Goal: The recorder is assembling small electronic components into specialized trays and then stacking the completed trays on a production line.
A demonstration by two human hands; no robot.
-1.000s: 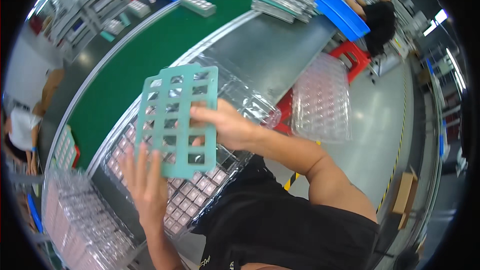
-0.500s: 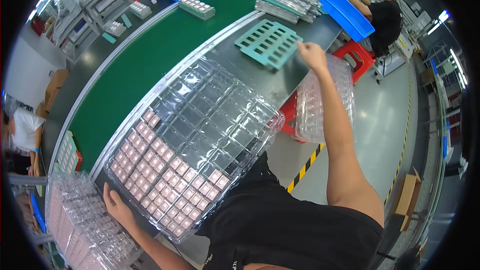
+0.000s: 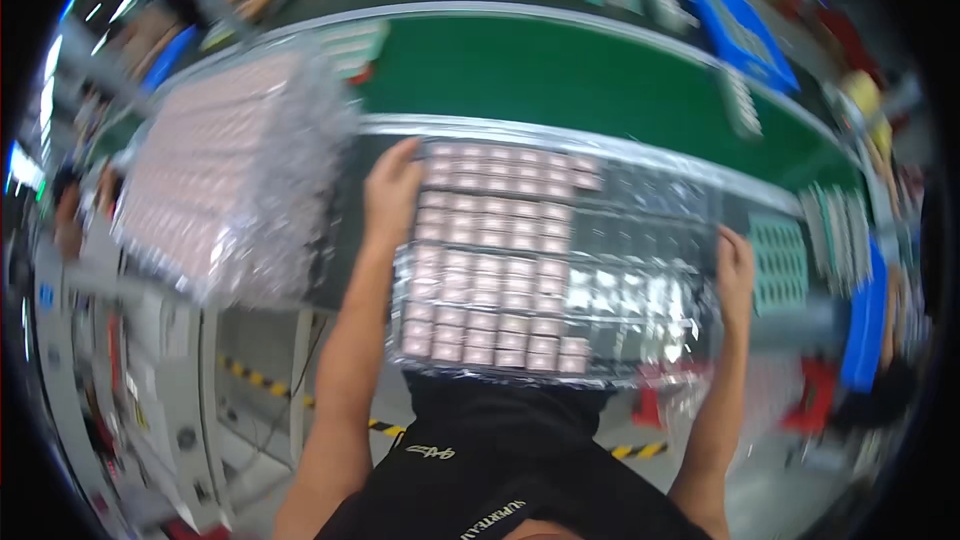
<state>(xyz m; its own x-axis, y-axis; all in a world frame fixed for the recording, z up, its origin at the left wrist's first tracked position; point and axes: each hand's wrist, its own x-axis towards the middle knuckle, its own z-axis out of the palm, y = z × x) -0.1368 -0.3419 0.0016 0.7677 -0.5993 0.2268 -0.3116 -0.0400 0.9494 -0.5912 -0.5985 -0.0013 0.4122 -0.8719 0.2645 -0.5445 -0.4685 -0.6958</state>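
Observation:
A clear plastic blister tray lies in front of me, its left part filled with rows of small square pink pieces. The compartments to the right hold none, apart from a short run along the top and bottom rows. My left hand is closed on the tray's left edge, thumb on top. At the opposite edge, my right hand grips the side, with its fingertips partly hidden and blurred. Just right of that hand lies a green slotted plate.
To the left stands a tall stack of filled clear trays. A green conveyor belt runs behind the bench. Stacked holders and a blue bin are at the right, with a red stool below.
My view has swung left. My right hand has left the area by the green plate and come to the tray's right edge; my left hand has closed on the left edge.

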